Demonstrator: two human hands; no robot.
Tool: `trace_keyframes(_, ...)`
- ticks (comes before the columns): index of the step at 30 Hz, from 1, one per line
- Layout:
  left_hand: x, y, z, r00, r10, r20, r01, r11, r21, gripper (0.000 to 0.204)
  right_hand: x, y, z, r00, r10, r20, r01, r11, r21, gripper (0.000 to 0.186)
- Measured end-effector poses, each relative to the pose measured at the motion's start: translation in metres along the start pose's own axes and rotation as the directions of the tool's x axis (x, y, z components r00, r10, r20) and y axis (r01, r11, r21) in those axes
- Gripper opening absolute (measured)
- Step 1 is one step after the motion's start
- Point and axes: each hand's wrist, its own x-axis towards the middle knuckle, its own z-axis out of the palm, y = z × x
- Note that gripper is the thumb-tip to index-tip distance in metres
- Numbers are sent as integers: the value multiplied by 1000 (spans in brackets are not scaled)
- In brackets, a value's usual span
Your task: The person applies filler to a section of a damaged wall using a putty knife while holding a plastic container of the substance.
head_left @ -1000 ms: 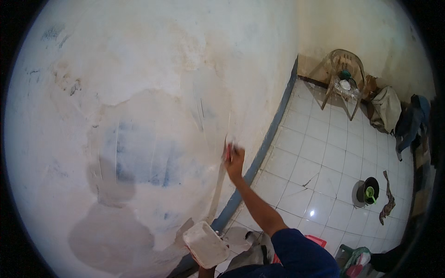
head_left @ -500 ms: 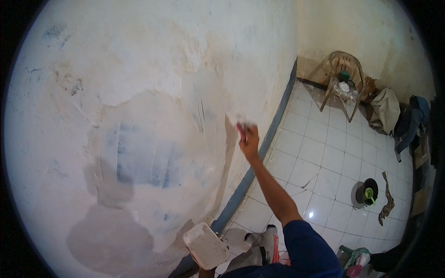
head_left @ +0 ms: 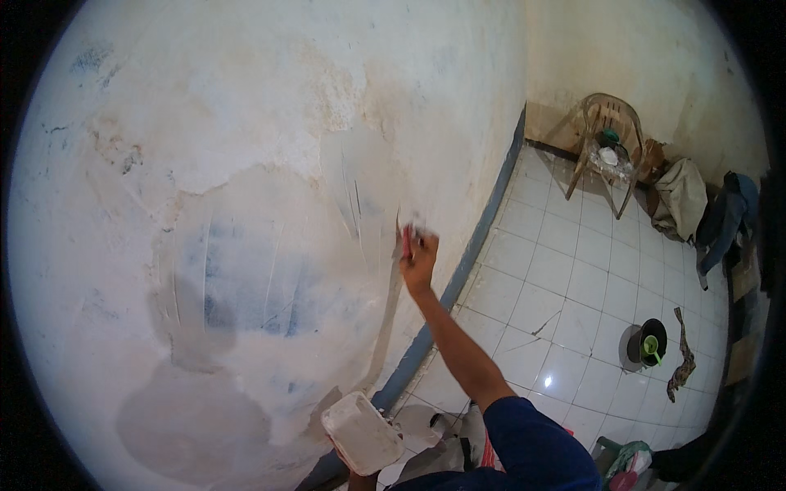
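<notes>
My right hand (head_left: 419, 263) is closed around the red handle of a scraper, probably a putty knife (head_left: 407, 240). Its blade end is blurred, at or close to the whitish wall (head_left: 458, 106). Left of that hand spreads a damp-looking patch of smoothed filler (head_left: 344, 286), with bluish streaks showing through and thin ridges in it. Low in the view, my left hand (head_left: 362, 481) holds a shallow white rectangular tub (head_left: 342, 403) from below; most of its fingers are hidden. Pale residue coats the tub's inside.
A blue-grey skirting strip (head_left: 426, 340) runs between wall and white tiled floor (head_left: 524, 278). A stained chair (head_left: 612, 114) with items on it stands in the far corner, beside draped cloths (head_left: 679, 200). A dark bucket (head_left: 634, 348) with a green scoop and a crumpled rag (head_left: 681, 368) lie to the right.
My right hand with the putty knife has moved left and slightly down along the wall. The tub in my left hand has hardly moved.
</notes>
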Motion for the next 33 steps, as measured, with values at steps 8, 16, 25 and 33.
trace_keyframes(8, 3, 0, -21, 999, 24, -31, -24, 1000, -5, 99, -21, 19, -41, 996, 78, 37, -77, 997, -21, 48)
trace_keyframes(16, 2, -4, -28, 999, 36, -26, -36, 999, 20, 98, 47, 30, -31, 979, -140, 149, 123, 985, 117, 46)
trace_keyframes(25, 2, -3, -14, 1000, 0, -13, 0, 1000, -9, 99, -51, 32, -56, 995, 31, 90, -42, 990, 133, 37)
trace_keyframes(33, 1, -7, -13, 1000, -19, -22, 19, 999, -33, 100, -27, -1, -13, 998, -25, 57, 24, 999, 26, 37)
